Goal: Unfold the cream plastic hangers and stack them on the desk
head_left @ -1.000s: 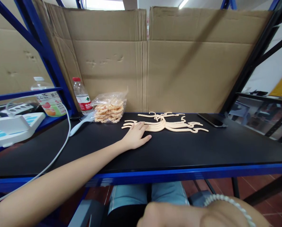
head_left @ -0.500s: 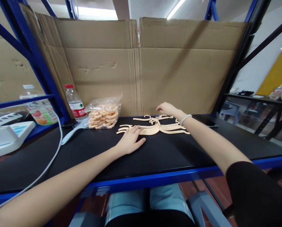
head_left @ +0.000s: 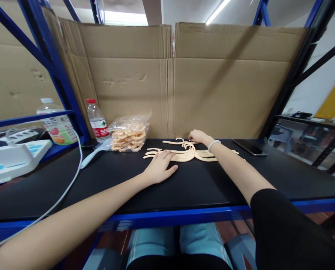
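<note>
Several cream clothes hangers (head_left: 184, 156) lie fanned in overlapping rows on the black tabletop, hooks toward the back. My left hand (head_left: 159, 168) rests flat across their left arms, fingers stretched out and thumb apart. Behind this group lies another cream hanger (head_left: 170, 142), its hook pointing away from me. My right hand (head_left: 200, 137) is at the right part of that rear hanger, with its fingers bent down and closed on it. The fingertips and part of the hanger are hidden by the hand. My right forearm passes over the right arms of the front hangers.
A clear bag of cream pieces (head_left: 130, 134) stands left of the hangers, beside a pale blue brush (head_left: 95, 153) and a red-capped water bottle (head_left: 96, 122). A phone (head_left: 250, 147) lies at right. A white cable (head_left: 78, 165) crosses the left side. Cardboard (head_left: 133, 86) walls the back.
My right hand has come down from above the rear hanger and closed on it. My left hand stays flat on the front hangers. The whole view has shifted slightly.
</note>
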Demonstrator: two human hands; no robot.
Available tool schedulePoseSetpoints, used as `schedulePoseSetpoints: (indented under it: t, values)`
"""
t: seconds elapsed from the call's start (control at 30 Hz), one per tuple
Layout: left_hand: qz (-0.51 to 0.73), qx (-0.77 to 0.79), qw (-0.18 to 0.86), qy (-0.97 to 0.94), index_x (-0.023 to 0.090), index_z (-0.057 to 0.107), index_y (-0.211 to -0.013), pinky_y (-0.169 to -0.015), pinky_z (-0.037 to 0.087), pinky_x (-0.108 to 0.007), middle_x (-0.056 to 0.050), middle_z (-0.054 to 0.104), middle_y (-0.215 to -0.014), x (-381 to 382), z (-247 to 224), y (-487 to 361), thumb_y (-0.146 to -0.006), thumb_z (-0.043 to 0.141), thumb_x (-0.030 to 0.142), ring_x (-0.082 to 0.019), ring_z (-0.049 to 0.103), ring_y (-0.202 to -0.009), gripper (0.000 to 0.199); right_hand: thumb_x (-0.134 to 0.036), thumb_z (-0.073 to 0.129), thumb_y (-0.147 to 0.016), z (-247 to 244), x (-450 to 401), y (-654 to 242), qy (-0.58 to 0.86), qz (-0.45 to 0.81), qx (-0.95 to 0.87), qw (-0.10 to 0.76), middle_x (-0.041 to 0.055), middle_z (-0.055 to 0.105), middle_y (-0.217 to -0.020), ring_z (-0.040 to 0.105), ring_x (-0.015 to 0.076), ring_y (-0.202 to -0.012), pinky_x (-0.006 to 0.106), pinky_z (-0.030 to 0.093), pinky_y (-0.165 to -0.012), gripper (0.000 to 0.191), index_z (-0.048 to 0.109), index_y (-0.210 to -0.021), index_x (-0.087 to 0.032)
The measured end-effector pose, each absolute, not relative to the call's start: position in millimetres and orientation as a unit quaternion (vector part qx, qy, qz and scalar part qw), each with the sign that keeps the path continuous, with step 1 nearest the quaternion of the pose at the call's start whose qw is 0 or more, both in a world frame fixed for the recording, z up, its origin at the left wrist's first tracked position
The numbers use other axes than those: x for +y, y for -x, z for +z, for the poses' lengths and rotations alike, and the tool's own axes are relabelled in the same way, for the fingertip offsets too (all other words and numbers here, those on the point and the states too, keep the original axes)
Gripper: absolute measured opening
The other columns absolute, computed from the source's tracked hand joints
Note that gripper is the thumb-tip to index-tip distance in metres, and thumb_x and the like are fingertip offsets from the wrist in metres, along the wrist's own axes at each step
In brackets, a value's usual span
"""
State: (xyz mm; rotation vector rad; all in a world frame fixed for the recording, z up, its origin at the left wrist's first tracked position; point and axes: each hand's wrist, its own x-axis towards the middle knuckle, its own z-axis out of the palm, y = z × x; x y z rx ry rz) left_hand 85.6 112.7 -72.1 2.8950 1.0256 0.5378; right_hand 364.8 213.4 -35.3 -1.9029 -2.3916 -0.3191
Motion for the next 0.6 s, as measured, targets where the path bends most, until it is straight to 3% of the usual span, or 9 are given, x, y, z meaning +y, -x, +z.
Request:
schedulePoseSetpoints:
  t: [0.1,0.2,0.3,0.4,0.47,0.6]
  values:
    - [0.18,0.328,0.018,-0.927,0.015,0.043,-0.133,-0.112,0.022,-0.051,-0.014,0.04,-0.143,112.3,-72.0,-84.9,-0.091,0.043,0.042,-0.029,0.03,-0.136,0.05,-0.009,0.057,-0.078,-32.6,207.8,-365.7,0.609,-0.112,-0.779,0.094,0.0106,0.071,-0.089,0.064,0.0211,-0.085,0.026,0.046,-0.079,0.021,0.073,-0.09,-0.014]
    - [0.222,0.32,0.031,-0.921,0.016,0.045,-0.13,-0.112,0.024,-0.049,-0.013,0.046,-0.139,111.3,-70.0,-85.2,-0.089,0.045,0.039,-0.027,0.036,-0.133,0.047,-0.012,0.048,-0.083,-22.0,199.5,-366.5,0.605,-0.131,-0.765,0.176,0.0098,0.07,-0.094,0.063,0.018,-0.087,0.024,0.046,-0.081,0.026,0.069,-0.099,-0.012]
    - [0.3,0.308,0.092,-0.898,0.017,0.052,-0.123,-0.107,0.034,-0.043,-0.01,0.056,-0.128,109.7,-66.4,-86.7,-0.087,0.047,0.036,-0.025,0.048,-0.122,0.041,-0.02,0.049,-0.084,-10.7,182.7,-361.0,0.581,-0.077,-0.726,0.359,0.0115,0.068,-0.091,0.063,0.0177,-0.083,0.026,0.049,-0.078,0.024,0.065,-0.098,-0.009]
    - [0.356,0.301,0.207,-0.86,0.017,0.055,-0.117,-0.098,0.044,-0.039,-0.009,0.062,-0.119,108.1,-63.4,-89.7,-0.086,0.048,0.038,-0.024,0.056,-0.111,0.038,-0.028,0.065,-0.073,-7.2,148.9,-344.8,0.488,0.085,-0.662,0.562,0.0081,0.066,-0.078,0.061,0.0168,-0.071,0.028,0.05,-0.066,0.02,0.064,-0.084,-0.011]
    - [0.377,0.292,0.29,-0.83,0.016,0.055,-0.116,-0.092,0.047,-0.038,-0.01,0.064,-0.114,107.1,-62.2,-92.6,-0.085,0.05,0.039,-0.023,0.06,-0.104,0.039,-0.033,0.071,-0.069,-10.8,118.9,-329.1,0.424,0.195,-0.645,0.605,0.0037,0.063,-0.074,0.056,0.0125,-0.061,0.026,0.049,-0.059,0.025,0.063,-0.084,-0.014]
    - [0.395,0.252,0.412,-0.781,0.014,0.056,-0.113,-0.083,0.05,-0.034,-0.011,0.066,-0.108,103.0,-60.7,-97.4,-0.081,0.058,0.039,-0.02,0.064,-0.09,0.04,-0.036,0.076,-0.067,-28.2,68.2,-295.2,0.361,0.343,-0.64,0.585,0.0017,0.062,-0.072,0.054,0.0097,-0.058,0.023,0.046,-0.054,0.03,0.062,-0.083,-0.015]
